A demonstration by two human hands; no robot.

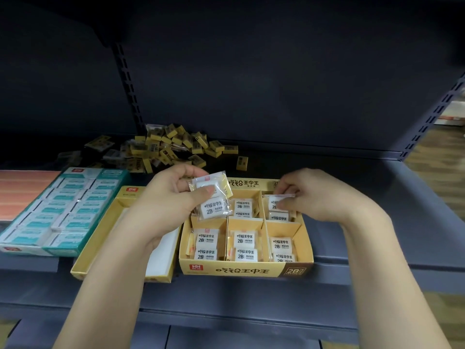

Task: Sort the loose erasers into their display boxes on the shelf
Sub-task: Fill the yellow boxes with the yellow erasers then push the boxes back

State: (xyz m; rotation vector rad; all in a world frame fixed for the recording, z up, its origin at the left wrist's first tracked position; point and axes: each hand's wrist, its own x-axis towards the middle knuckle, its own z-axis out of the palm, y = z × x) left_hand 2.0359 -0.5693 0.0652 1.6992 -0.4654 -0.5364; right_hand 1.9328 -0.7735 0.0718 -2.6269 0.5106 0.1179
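Yellow cardboard display box (pixel 247 269) filling: left hand (pixel 166 205) pinches clear-wrapped white erasers (pixel 212 202), right hand (pixel 312 195) pinches one (pixel 276 201) into the compartment beneath; next, likely seat it flat.

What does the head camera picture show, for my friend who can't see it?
Two hands sort wrapped white 2B erasers into a yellow display box with compartments on a dark shelf. The left hand holds a few packets; the right hand pinches a packet in the back right compartment. Behind lies a pile of yellow erasers.
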